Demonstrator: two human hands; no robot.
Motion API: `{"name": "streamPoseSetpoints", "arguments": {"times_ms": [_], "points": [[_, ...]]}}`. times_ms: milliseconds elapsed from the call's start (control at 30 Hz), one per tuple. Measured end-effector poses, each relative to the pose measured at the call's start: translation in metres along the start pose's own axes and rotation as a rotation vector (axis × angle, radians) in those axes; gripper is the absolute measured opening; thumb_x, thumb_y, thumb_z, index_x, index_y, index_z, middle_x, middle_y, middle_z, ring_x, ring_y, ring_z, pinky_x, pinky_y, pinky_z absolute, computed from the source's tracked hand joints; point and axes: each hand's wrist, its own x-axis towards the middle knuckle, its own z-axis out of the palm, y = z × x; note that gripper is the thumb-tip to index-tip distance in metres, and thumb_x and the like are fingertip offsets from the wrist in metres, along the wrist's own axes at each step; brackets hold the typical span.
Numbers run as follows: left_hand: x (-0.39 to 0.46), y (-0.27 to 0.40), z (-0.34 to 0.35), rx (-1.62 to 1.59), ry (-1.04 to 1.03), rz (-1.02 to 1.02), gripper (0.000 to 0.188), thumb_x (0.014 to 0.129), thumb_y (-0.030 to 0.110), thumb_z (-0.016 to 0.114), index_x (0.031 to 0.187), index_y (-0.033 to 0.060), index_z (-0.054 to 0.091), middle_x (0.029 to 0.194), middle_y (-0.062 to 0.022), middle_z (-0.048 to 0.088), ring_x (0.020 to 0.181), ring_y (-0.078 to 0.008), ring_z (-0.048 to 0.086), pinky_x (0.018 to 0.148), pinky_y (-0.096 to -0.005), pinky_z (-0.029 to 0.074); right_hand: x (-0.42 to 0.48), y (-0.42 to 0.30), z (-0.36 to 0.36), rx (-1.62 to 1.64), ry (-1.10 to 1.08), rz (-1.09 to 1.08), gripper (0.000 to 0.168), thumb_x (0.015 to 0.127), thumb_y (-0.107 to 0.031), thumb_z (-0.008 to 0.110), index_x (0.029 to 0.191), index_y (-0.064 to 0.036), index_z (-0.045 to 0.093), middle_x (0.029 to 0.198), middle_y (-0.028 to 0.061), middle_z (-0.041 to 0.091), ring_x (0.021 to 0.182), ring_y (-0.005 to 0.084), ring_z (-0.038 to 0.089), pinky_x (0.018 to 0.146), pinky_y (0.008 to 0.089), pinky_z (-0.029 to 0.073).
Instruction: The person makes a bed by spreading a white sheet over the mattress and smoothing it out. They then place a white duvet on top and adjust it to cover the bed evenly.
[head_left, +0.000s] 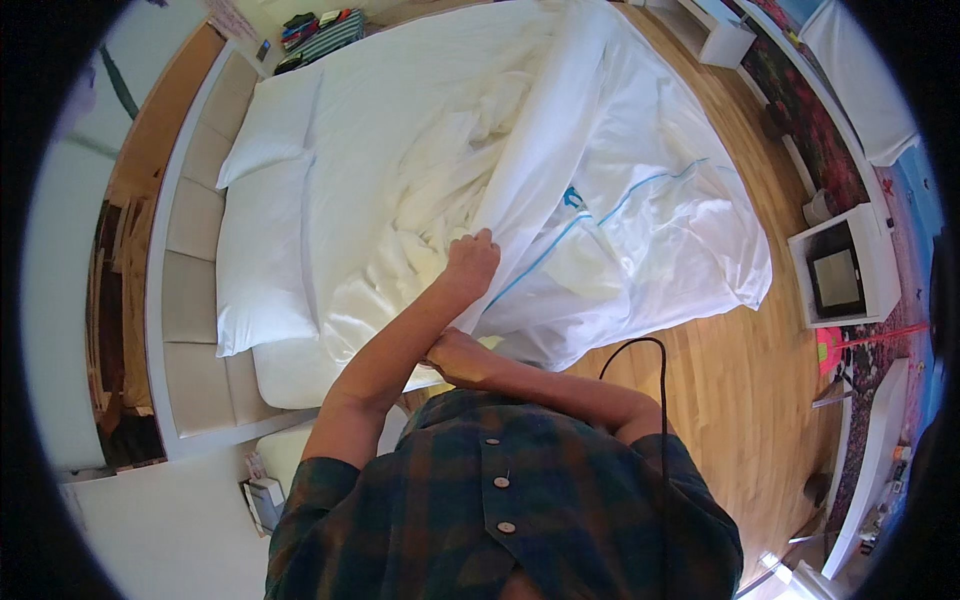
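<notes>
A white duvet cover with blue trim and a small blue mark is spread over the foot half of the bed, its upper edge rolled into a long fold. My left hand reaches over the bed, fingers curled around the near part of that fold. Closer to my body, below the left forearm, my right hand is closed on the near end of the white fabric; its fingertips are partly hidden. Crumpled cream bedding lies beside the fold, towards the pillows.
Two white pillows lie against the padded headboard. Folded clothes are stacked beyond the bed. A black cable hangs by my right arm. Wood flooring separates the bed from a white cabinet.
</notes>
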Motion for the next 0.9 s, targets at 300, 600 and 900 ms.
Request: {"name": "streamPoseSetpoints", "arguments": {"times_ms": [300, 600, 900], "points": [[0.039, -0.038, 0.034, -1.356, 0.002, -0.539, 0.037, 0.078, 0.005, 0.049, 0.114, -0.0014, 0.057, 0.081, -0.0111, 0.064, 0.072, -0.0211, 0.061, 0.065, -0.0354, 0.050, -0.007, -0.017, -0.028, -0.027, -0.133, 0.145, 0.020, 0.087, -0.016, 0.051, 0.095, -0.001, 0.060, 0.086, 0.0224, 0.063, 0.083, 0.0397, 0.061, 0.073, 0.0490, 0.047], [-0.040, 0.007, -0.095, -1.525, 0.385, -0.016, 0.024, 0.085, 0.009, 0.044, 0.098, -0.0015, 0.061, 0.083, 0.0005, 0.057, 0.076, -0.0073, 0.050, 0.072, -0.0223, 0.043, -0.059, 0.069, -0.134, 0.915, 0.564, 0.328, 0.018, 0.089, -0.016, 0.056, 0.098, -0.001, 0.059, 0.083, 0.0046, 0.060, 0.070, 0.0144, 0.059, 0.071, 0.0280, 0.050], [-0.154, 0.021, -0.089, -1.443, -0.242, 0.432, 0.015, 0.081, 0.002, 0.051, 0.094, -0.0033, 0.057, 0.087, -0.0105, 0.060, 0.082, -0.0162, 0.055, 0.076, -0.0288, 0.045, -0.035, 0.072, -0.190, 1.130, 1.148, 0.654, 0.037, 0.094, -0.044, 0.049, 0.097, -0.008, 0.060, 0.070, -0.0013, 0.055, 0.067, 0.0097, 0.055, 0.064, 0.0286, 0.047]]}}
